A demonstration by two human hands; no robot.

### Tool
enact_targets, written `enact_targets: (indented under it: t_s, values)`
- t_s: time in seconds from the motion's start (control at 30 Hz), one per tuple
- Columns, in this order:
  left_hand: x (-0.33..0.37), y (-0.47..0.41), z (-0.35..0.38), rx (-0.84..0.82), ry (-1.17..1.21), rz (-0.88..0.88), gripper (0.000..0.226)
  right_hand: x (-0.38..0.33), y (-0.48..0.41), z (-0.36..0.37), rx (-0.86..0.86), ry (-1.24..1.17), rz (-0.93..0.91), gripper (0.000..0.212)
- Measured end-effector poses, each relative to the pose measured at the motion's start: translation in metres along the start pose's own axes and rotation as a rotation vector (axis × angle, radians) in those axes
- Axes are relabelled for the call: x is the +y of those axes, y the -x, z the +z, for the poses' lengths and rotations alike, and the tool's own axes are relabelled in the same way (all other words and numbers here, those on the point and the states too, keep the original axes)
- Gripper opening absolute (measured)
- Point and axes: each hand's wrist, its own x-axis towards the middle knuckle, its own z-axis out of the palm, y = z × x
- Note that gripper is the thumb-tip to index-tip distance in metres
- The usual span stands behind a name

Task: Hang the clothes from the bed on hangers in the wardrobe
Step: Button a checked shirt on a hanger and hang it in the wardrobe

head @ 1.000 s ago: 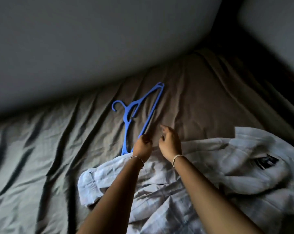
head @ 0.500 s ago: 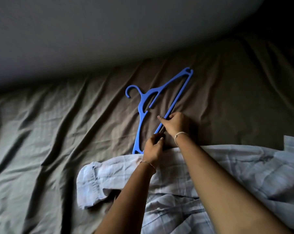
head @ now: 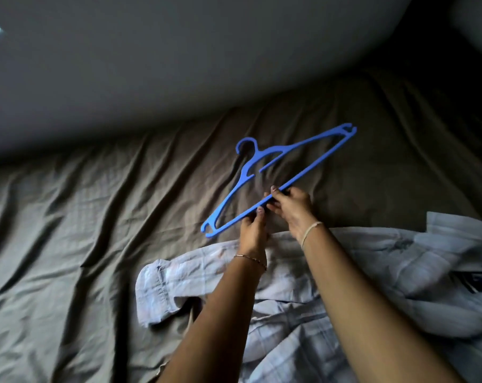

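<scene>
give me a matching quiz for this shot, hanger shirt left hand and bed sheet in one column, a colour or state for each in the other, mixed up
Things:
1 hanger
2 shirt
3 left hand
4 bed sheet

Colour or state:
a pale check, crumpled
b grey-brown, wrinkled
c blue plastic
d pinching a thin bar

Pairs: 1-c, 2-a, 3-d, 4-b

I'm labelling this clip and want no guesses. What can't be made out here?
Wardrobe: outside the head view.
Shirt: cut off by the bottom and right edges, partly under the arms.
Its dark label: cut by the right edge, blurred.
Hanger: a stretch of its bar hidden by the left hand and right hand.
</scene>
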Motion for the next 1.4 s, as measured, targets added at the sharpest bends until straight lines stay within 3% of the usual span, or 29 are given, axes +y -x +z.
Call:
enact_targets:
  t_s: [0.17, 0.23, 0.43, 0.57, 0.73, 0.93, 1.17, 1.4]
  values:
    - [0.031, 0.064, 0.022, -0.092, 0.438, 0.019, 0.011, -0.027, 0.082, -0.017, -0.038, -0.236, -0.083, 0.011]
    - [0.041, 0.095, 0.030, -0.087, 0.512, 0.038, 0.014, -0.034, 0.115, -0.028, -0.033, -0.342, -0.083, 0.013]
    - [0.036, 0.174, 0.026, -0.168, 0.424, 0.011, 0.028, -0.041, 0.205, -0.065, 0.100, -0.476, -0.111, 0.020]
    - [0.037, 0.218, 0.017, -0.253, 0.336, -0.012, 0.019, -0.051, 0.254, -0.104, 0.270, -0.664, -0.168, 0.024]
    - [0.042, 0.262, 0.012, -0.415, 0.223, -0.013, 0.017, -0.063, 0.323, -0.137, 0.286, -0.891, -0.258, 0.045]
    - [0.018, 0.298, 0.032, -0.526, 0.123, -0.172, 0.013, -0.048, 0.364, -0.153, 0.283, -0.997, -0.377, 0.043]
    - [-0.021, 0.325, 0.080, -0.537, 0.040, -0.341, 0.014, -0.037, 0.363, -0.182, 0.327, -1.030, -0.391, 0.044]
    - [-0.056, 0.302, 0.135, -0.490, 0.010, -0.300, 0.024, -0.032, 0.325, -0.240, 0.393, -0.702, -0.224, 0.038]
